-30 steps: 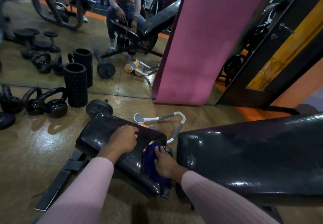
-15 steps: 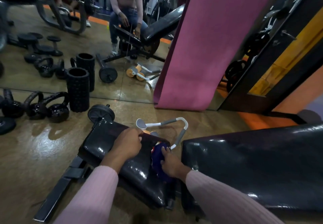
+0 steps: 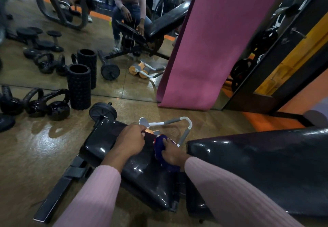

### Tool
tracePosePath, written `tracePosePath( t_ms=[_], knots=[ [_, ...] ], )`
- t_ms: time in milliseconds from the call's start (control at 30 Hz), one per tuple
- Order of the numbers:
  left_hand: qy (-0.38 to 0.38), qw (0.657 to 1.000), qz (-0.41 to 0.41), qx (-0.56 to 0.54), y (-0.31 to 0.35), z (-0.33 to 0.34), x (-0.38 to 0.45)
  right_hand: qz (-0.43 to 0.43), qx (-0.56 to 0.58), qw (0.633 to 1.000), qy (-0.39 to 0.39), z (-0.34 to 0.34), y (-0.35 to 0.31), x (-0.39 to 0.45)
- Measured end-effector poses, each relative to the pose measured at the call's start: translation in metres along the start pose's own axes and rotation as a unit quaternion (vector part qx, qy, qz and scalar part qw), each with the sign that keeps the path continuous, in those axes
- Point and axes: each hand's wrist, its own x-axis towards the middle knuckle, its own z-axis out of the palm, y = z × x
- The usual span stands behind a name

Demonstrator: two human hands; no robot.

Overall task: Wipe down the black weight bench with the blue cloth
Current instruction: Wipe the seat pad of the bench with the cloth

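The black weight bench has a glossy seat pad (image 3: pixel 142 170) low in the middle and a long back pad (image 3: pixel 257 164) rising to the right. My left hand (image 3: pixel 130 140) rests on the seat pad's far edge, fingers curled over it. My right hand (image 3: pixel 171 153) presses a bunched dark blue cloth (image 3: pixel 160 146) against the seat pad's right far corner, close to the gap between the two pads. Part of the cloth is hidden under my hand.
An ab roller with white and grey handles (image 3: pixel 170 124) lies on the floor just beyond the seat. Kettlebells (image 3: pixel 56 108), a black foam roller (image 3: pixel 79 88) and a dumbbell (image 3: pixel 103 111) stand to the left along a wall mirror. A pink mat (image 3: pixel 204 49) leans ahead.
My right hand has slid the cloth along the seat pad toward its far right corner. My left hand has shifted slightly forward to the pad's far edge.
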Motion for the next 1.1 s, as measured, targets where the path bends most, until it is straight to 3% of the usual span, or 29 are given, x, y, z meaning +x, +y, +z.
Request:
tracePosePath(
  t_ms=[200, 300, 400, 567, 667, 767, 900, 1100],
  knots=[
    [-0.012, 1.0, -0.014, 0.02, -0.003, -0.004, -0.003, -0.126, -0.018, 0.992, 0.019, 0.031, 0.017, -0.031],
    [-0.008, 0.999, -0.028, 0.017, -0.012, -0.009, -0.003, -0.063, -0.002, 0.998, -0.008, 0.029, 0.047, -0.029],
    [0.0, 0.998, -0.055, 0.032, -0.028, -0.017, -0.001, 0.022, 0.02, 0.999, -0.015, 0.012, 0.033, -0.001],
    [-0.004, 0.985, -0.158, 0.067, -0.048, -0.028, 0.0, -0.054, -0.011, 0.998, 0.006, 0.007, 0.006, 0.01],
    [0.007, 0.983, -0.171, 0.059, -0.051, -0.031, 0.001, -0.12, -0.006, 0.992, 0.02, 0.021, 0.027, -0.015],
    [0.007, 0.983, -0.172, 0.063, -0.059, -0.028, -0.001, -0.076, 0.005, 0.997, 0.011, 0.024, 0.045, -0.014],
    [0.015, 0.983, -0.174, 0.062, -0.075, -0.022, -0.004, 0.001, 0.017, 1.0, 0.011, 0.006, 0.016, 0.014],
    [0.013, 0.983, -0.185, -0.007, -0.096, -0.021, -0.001, -0.126, 0.0, 0.992, 0.027, 0.012, -0.019, 0.001]
  ],
)
